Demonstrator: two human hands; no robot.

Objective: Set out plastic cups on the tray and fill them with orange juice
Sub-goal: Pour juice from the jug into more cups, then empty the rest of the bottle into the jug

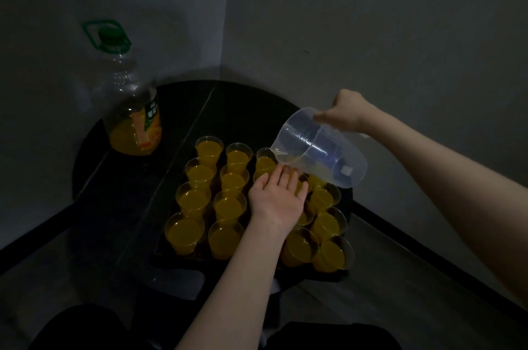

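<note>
Clear plastic jug (320,146) was tipped over the cups (231,181), held at its handle by the right hand (344,114), fingers curled; the handle itself was mostly hidden. The left hand (278,198) lay flat and open over middle cups, hiding them. Cups of orange juice filled the dark tray (183,259). A big bottle (130,109) stood far left on the dim surface (120,192).

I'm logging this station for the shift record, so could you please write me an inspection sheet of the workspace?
Surface: dark round table, dimly lit.
Job's things: black tray of plastic cups holding orange juice; clear jug tipped, nearly empty; juice bottle upright, partly full, capped.
Clutter: nothing seen.
Hands: right hand grips the jug; left hand lies flat over the cups.
Cables: nothing seen.
Surroundings: grey walls meeting in a corner.
</note>
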